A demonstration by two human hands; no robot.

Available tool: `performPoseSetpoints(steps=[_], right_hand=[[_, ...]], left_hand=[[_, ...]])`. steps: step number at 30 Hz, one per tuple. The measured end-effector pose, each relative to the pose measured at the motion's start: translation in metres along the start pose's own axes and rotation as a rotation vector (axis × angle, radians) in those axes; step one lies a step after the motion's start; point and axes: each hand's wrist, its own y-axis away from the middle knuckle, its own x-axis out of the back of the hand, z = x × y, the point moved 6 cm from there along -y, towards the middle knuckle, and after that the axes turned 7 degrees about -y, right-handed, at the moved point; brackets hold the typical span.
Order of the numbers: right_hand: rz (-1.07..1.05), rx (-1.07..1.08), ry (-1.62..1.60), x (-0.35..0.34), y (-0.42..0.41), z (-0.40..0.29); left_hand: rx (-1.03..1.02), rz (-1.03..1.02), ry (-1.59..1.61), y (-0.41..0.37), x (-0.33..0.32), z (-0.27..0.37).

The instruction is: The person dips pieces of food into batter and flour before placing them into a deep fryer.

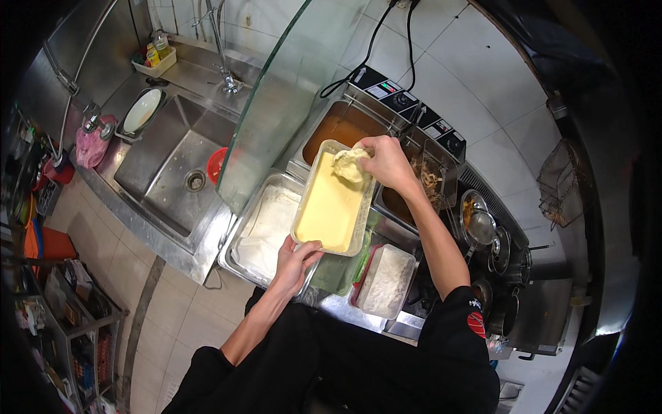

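My left hand [296,264] grips the near end of a rectangular plastic container [357,233] of smooth yellow batter [331,209]. Over its far end, my right hand [380,160] pinches a batter-coated piece of food [350,164]; what lies under the coating cannot be told. The container's far end is beside a deep fryer's vat of brown oil [344,121]. Left of the container lies a metal tray of white flour [269,222]. A tub of whitish powder [388,282] and a green plastic container [336,271] stand nearer my body.
A glass partition [284,93] stands between the fryer and a steel sink [170,191]. Right of the vat, a wire fryer basket [437,173] holds browned bits. Pots and strainers [481,227] stand further right. A red bowl [216,164] sits behind the glass edge.
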Motion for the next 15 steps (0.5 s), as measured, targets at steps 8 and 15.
performPoseSetpoints(steps=[8, 15], right_hand=[[-0.028, -0.005, -0.017, -0.003, -0.005, 0.003], [-0.005, -0.015, 0.007, 0.005, -0.013, 0.008]], left_hand=[[0.009, 0.002, 0.016, 0.001, 0.002, -0.002], [0.002, 0.003, 0.01, 0.0, 0.004, 0.0]])
